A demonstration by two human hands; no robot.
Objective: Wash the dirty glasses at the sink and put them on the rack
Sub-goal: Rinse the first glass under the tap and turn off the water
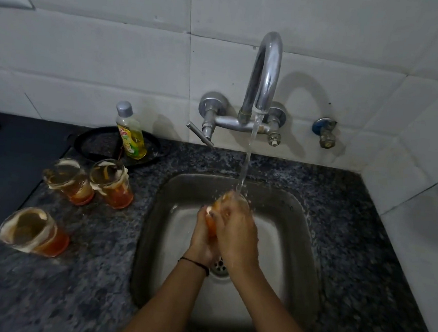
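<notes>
I see dark speckled granite counter point(89, 274), with square steel sink point(154, 213) sunk into it at right. Three orange-tinted drinking glasses with white foam on rims stand on stone left of sink. Far-left glass point(70, 181) and middle glass point(112, 182) side by side toward wall. Near glass point(33, 231) closer to me, apart from pair. Round black shallow pan point(94, 144) rests on counter just behind pair.

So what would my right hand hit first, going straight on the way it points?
The glass your right hand grips; beyond it, probably the water stream, then the sink's back wall. Depth is unclear.
</notes>
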